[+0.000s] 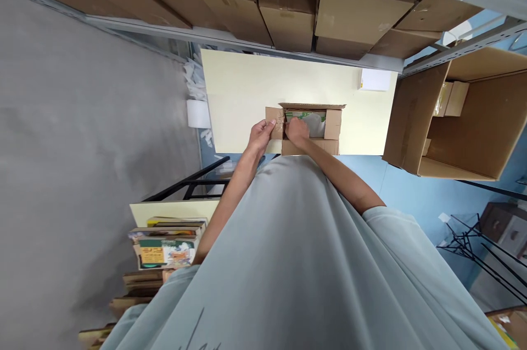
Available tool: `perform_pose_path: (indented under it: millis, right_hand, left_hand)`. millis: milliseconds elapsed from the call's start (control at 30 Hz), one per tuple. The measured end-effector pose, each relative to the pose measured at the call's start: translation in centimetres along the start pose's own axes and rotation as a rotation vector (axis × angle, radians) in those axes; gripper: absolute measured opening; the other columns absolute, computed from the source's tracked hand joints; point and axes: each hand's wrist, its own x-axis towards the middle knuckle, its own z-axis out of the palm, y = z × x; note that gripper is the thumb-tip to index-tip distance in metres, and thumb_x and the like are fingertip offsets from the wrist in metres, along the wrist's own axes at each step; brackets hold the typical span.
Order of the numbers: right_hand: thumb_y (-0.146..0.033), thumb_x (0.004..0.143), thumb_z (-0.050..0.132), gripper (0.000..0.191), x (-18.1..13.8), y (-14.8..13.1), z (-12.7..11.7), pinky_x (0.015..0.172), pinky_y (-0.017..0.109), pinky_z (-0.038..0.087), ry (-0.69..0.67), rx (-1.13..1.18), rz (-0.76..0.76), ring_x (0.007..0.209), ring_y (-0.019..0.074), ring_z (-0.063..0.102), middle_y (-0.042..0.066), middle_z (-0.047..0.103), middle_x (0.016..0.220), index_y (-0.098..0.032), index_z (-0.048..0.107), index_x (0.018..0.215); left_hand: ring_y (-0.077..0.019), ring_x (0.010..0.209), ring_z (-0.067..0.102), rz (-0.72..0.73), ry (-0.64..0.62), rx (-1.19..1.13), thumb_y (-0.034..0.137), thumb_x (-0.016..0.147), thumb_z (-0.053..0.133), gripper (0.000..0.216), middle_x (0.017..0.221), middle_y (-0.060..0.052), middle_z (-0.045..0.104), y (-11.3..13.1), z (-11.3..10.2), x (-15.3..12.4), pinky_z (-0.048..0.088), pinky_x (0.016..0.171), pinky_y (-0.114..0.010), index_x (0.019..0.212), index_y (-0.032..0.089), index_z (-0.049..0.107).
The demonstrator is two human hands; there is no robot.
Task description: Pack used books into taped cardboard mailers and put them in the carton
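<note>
A small cardboard box lies with its flaps folded out near the front edge of the pale tabletop. Inside it shows a greyish-white plastic wrapping with some green print. My left hand pinches the outer edge of the box's left flap, which has crinkled clear tape on it. Curled at the inner left side of the box is my right hand; its fingertips are hidden, so I cannot see what they grip. The right hand covers part of the wrapping.
Cardboard boxes line a metal shelf above the table's far edge. A white box lies at the table's back right. To the right stands a large open carton holding smaller boxes. Stacked books sit at lower left, beside a grey wall.
</note>
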Motion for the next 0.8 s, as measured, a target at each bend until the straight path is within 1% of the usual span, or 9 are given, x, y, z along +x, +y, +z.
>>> perform_pose_path:
  millis: [133, 300, 367, 467, 567, 633, 700, 767, 800]
  right_hand:
    - [-0.017, 0.104, 0.061, 0.024, -0.5, 1.0, -1.5, 0.107, 0.042, 0.057, -0.010, -0.023, -0.045, 0.123, 0.0339, 0.075, 0.024, 0.079, 0.127, -0.008, 0.079, 0.118]
    - [-0.012, 0.105, 0.049, 0.028, -1.2, 1.5, -1.6, 0.102, 0.031, 0.056, -0.055, 0.153, -0.279, 0.106, 0.0217, 0.073, 0.009, 0.083, 0.109, -0.014, 0.077, 0.106]
    - [-0.012, 0.105, 0.048, 0.028, -1.2, 0.6, -1.2, 0.101, 0.029, 0.056, -0.091, 0.168, -0.319, 0.104, 0.0209, 0.073, 0.009, 0.083, 0.112, -0.013, 0.076, 0.108]
    - [-0.015, 0.107, 0.047, 0.029, -1.2, -1.5, -1.5, 0.101, 0.033, 0.057, -0.127, 0.098, -0.330, 0.109, 0.0245, 0.074, 0.013, 0.081, 0.125, -0.013, 0.073, 0.119]
    - [-0.022, 0.111, 0.045, 0.033, -2.6, -2.2, -3.3, 0.103, 0.039, 0.058, -0.121, 0.020, -0.357, 0.113, 0.0286, 0.076, 0.014, 0.081, 0.125, -0.016, 0.070, 0.131]
    - [-0.025, 0.112, 0.045, 0.036, -4.4, -0.7, -5.2, 0.105, 0.042, 0.058, -0.033, -0.001, -0.381, 0.114, 0.0310, 0.077, 0.014, 0.082, 0.120, -0.017, 0.069, 0.137]
    - [-0.026, 0.112, 0.045, 0.038, -6.5, 2.3, -7.0, 0.110, 0.044, 0.057, 0.121, 0.024, -0.424, 0.122, 0.0322, 0.075, 0.015, 0.080, 0.127, -0.017, 0.070, 0.139]
    - [-0.023, 0.111, 0.043, 0.041, -8.4, 6.1, -8.5, 0.115, 0.043, 0.055, 0.305, 0.073, -0.429, 0.131, 0.0302, 0.071, 0.015, 0.075, 0.140, -0.018, 0.071, 0.140]
    - [-0.023, 0.111, 0.041, 0.042, -9.1, 8.1, -9.1, 0.114, 0.044, 0.056, 0.381, 0.089, -0.402, 0.131, 0.0301, 0.070, 0.016, 0.074, 0.141, -0.018, 0.071, 0.140]
  left_hand:
    - [-0.0184, 0.082, 0.068, 0.010, -0.008, -0.008, 0.074, 0.066, 0.090, 0.064, 0.086, -0.002, 0.074, 0.2, 0.0, 0.1, 0.057, 0.079, -0.031, 0.093, 0.020, 0.068]
    - [-0.0180, 0.081, 0.068, 0.050, -0.014, 0.048, 0.070, 0.075, 0.087, 0.057, 0.084, -0.002, 0.073, 1.0, 0.1, 0.5, 0.054, 0.073, -0.028, 0.094, 0.019, 0.068]
    - [-0.0174, 0.080, 0.067, 0.065, 0.010, 0.065, 0.067, 0.076, 0.086, 0.054, 0.083, -0.002, 0.073, 1.7, 0.0, 0.8, 0.053, 0.072, -0.027, 0.095, 0.019, 0.068]
    - [-0.0164, 0.076, 0.064, 0.119, 0.065, 0.121, 0.064, 0.079, 0.084, 0.049, 0.082, -0.002, 0.073, 3.5, -0.3, 1.0, 0.052, 0.068, -0.025, 0.093, 0.020, 0.066]
    - [-0.0191, 0.076, 0.066, 0.241, 0.089, 0.356, 0.059, 0.088, 0.076, 0.041, 0.076, -0.003, 0.072, 5.8, -0.7, 0.1, 0.054, 0.071, -0.028, 0.083, 0.020, 0.068]
    - [-0.0235, 0.086, 0.072, 0.373, 0.125, 0.557, 0.055, 0.095, 0.068, 0.038, 0.085, -0.006, 0.078, 7.0, -0.8, -1.5, 0.058, 0.082, -0.033, 0.085, 0.019, 0.074]
    - [-0.0273, 0.104, 0.076, 0.498, 0.150, 0.675, 0.052, 0.102, 0.061, 0.039, 0.108, -0.010, 0.084, 7.7, -0.6, -3.3, 0.060, 0.096, -0.039, 0.102, 0.019, 0.081]
    - [-0.0278, 0.120, 0.075, 0.577, 0.103, 0.722, 0.051, 0.107, 0.053, 0.044, 0.131, -0.010, 0.081, 7.9, -0.2, -4.9, 0.061, 0.104, -0.042, 0.122, 0.021, 0.082]
    - [-0.0274, 0.127, 0.073, 0.602, 0.046, 0.747, 0.052, 0.109, 0.049, 0.047, 0.138, -0.010, 0.079, 7.9, 0.0, -5.5, 0.060, 0.109, -0.044, 0.129, 0.022, 0.080]
